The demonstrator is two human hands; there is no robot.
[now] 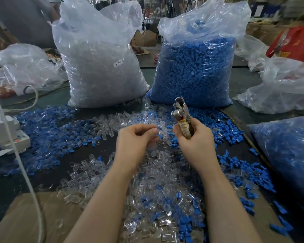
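Dark work table [3, 181] in a cluttered workshop, strewn with small transparent plastic caps [153, 190] and small blue plastic plugs [47, 137], which lie mixed together across its middle. At the far edge stand two tall clear plastic sacks: the left sack [98, 76], labelled SJ-017, is filled with transparent parts; the right sack [195, 71] is filled with blue ones. A third sack of blue parts [288, 155] lies at the right edge.

The right hand [195, 139] is clamped around the tape-wrapped handle of a metal plier-like hand tool [182, 113], held upright above the pile with its head pointing away from the person. The left hand [135, 142], just beside it, hovers over the caps with fingers curled toward the thumb; whether they pinch a piece cannot be told, as the fingertips are blurred.

A brown cardboard sheet [42, 216] covers the near edge, and a white cable [19, 160] crosses the left side.
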